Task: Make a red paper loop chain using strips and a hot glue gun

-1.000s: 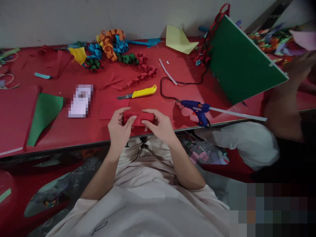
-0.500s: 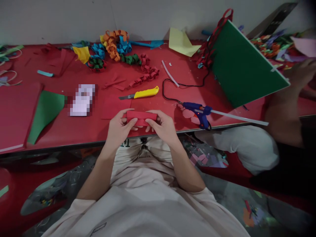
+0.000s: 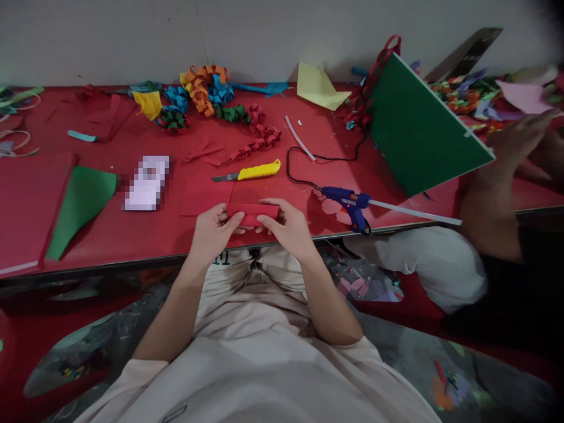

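Our left hand (image 3: 210,234) and right hand (image 3: 292,230) pinch the folded red paper (image 3: 252,210) between them. We should keep its edges flush, pressing evenly outward from the middle. Right of them, the blue plastic glue gun (image 3: 349,197) shows small print we can't read; below our left hand, green lettering (image 3: 221,258) isn't fully legible.

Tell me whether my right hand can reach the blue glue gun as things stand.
Probably yes: the glue gun lies near the right hand with nothing standing between, though that hand holds red paper.
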Tool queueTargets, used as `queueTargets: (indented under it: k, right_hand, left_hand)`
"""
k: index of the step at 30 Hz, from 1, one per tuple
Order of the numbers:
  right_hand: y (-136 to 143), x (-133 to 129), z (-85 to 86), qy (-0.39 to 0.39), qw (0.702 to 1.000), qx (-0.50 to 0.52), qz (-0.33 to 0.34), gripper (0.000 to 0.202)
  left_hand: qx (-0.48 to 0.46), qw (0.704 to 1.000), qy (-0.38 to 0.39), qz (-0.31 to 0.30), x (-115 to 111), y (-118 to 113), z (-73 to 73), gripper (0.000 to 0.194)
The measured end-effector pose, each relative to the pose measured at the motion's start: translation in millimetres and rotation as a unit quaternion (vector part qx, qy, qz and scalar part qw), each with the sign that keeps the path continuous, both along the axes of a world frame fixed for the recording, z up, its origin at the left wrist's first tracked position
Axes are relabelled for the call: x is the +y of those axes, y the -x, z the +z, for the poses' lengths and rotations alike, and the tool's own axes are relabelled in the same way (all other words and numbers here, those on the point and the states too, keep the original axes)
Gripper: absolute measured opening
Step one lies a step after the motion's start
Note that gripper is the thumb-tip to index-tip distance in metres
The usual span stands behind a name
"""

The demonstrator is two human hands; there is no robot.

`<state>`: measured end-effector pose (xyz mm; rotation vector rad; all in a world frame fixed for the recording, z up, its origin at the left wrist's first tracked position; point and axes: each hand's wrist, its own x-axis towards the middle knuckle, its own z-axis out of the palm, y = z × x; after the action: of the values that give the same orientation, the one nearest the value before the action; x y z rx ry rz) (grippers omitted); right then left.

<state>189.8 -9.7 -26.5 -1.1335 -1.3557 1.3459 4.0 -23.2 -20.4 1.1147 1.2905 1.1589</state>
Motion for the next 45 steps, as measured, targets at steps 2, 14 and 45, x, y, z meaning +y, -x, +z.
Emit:
queueTargets:
  k: [2, 14, 45]
  right_hand:
    - [1, 1, -1.6, 0.007, 1.000, 0.008, 0.002, 0.042]
    - [-2, 3, -0.7, -0.018, 1.000, 0.008, -0.013, 0.043]
    - [-2, 5, 2.9, -0.049, 0.998, -0.041, -0.008, 0.026]
  left_hand:
    - [0.000, 1.000, 0.000, 0.003, 0, 0, 0.7, 0.043]
    - [0.007, 1.000, 0.010, -0.026, -1, 0, -2.0, 0.044]
    - [0.163, 0.980, -0.105, 0.051, 2, 0, -3.3, 0.024]
